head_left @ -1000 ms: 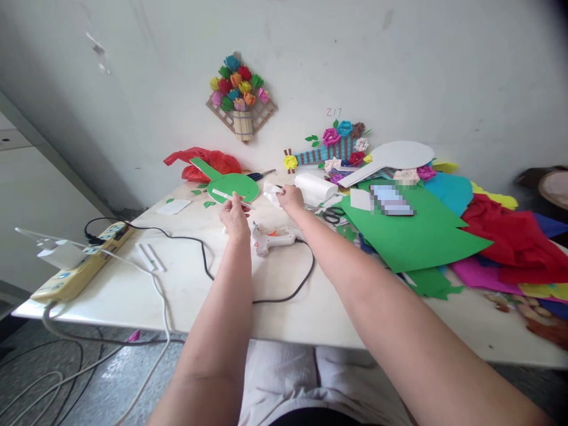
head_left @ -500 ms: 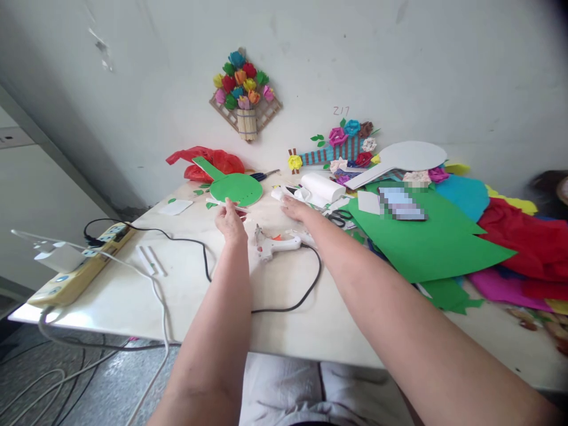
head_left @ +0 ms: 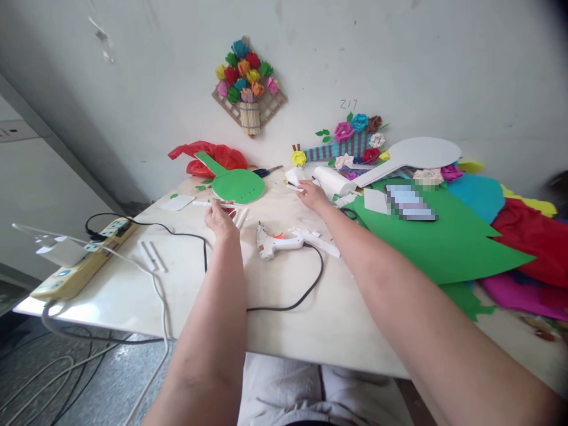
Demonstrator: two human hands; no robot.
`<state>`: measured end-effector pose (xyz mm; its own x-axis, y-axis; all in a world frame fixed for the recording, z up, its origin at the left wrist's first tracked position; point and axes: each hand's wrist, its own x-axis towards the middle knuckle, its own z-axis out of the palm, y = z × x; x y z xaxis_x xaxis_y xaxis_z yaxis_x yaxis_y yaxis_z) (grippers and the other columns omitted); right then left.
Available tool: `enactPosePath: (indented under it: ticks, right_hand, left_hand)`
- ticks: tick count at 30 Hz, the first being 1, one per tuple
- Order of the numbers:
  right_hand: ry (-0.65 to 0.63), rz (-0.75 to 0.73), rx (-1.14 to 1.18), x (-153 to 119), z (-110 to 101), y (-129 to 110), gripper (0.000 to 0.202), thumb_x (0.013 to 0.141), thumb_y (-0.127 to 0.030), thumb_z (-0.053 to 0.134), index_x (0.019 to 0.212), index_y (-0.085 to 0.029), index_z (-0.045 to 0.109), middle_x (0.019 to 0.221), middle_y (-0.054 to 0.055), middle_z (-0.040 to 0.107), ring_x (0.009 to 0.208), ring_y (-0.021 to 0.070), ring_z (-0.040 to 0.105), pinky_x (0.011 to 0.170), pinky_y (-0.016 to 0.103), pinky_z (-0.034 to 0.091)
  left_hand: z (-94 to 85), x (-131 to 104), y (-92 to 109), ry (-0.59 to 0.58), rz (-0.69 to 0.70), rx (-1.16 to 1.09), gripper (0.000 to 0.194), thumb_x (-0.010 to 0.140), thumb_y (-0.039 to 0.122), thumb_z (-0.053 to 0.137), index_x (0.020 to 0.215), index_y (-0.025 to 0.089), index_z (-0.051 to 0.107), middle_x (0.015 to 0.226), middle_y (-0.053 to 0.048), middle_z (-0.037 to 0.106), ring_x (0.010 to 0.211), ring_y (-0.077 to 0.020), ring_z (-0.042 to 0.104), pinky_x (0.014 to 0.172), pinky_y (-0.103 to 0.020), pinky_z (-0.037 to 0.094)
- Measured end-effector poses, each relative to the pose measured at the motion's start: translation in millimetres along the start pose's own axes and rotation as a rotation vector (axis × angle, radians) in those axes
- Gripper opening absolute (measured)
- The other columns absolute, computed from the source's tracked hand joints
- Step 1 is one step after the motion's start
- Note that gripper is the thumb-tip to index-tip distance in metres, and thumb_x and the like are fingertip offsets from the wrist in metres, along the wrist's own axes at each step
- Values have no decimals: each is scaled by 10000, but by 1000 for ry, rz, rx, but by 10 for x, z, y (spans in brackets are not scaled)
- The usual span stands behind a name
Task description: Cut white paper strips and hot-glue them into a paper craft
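Both arms were bare, with no sleeves, no watch and no rings to see. The left hand [head_left: 219,218] reached toward 12 o'clock, and the right hand [head_left: 312,195] toward 1 o'clock. At 6 o'clock the lap showed light grey, wrinkled trousers under a dark shirt edge

Both your arms reach far across; your left hand [head_left: 220,217] pinches shut (fingertips together), your right hand [head_left: 313,195] curls.

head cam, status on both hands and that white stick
Left hand pinching white stick beside green paddle. Right hand on white paper scrap. Glue gun lies between them.
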<state>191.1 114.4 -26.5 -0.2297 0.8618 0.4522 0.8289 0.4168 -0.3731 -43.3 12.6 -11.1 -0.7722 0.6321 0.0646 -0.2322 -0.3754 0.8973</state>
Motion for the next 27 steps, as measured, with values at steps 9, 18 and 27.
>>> enactPosePath:
  ticks: [9, 18, 27]
  right_hand:
    - [-500, -161, 171, -326, -383, -690, 312, 777, -389, 539, 710, -110, 663, 694, 49, 653, 598, 112, 564, 589, 222, 404]
    - [-833, -308, -119, -668, -519, -944, 464, 488, -543, 717, 801, -204, 664, 763, 9, 653, 656, 142, 549, 544, 223, 351]
    - [-686, -356, -3, -667, -621, -912, 227, 664, -390, 588, 713, -171, 618, 626, -22, 540, 589, 105, 455, 523, 211, 274]
  left_hand:
    - [-1, -46, -13, -88, -22, -24, 266, 786, 416, 431, 667, 180, 464, 599, -35, 599, 547, -123, 581, 584, -261, 462]
    - [-2, -101, -131, -398, -176, -91, 310, 746, 468, 517, 624, 185, 483, 745, -73, 653, 776, -165, 629, 687, -270, 438]
    - [-26, -41, -210, -378, -197, -143, 266, 795, 386, 461, 642, 172, 502, 745, -71, 652, 699, -133, 613, 694, -261, 420]
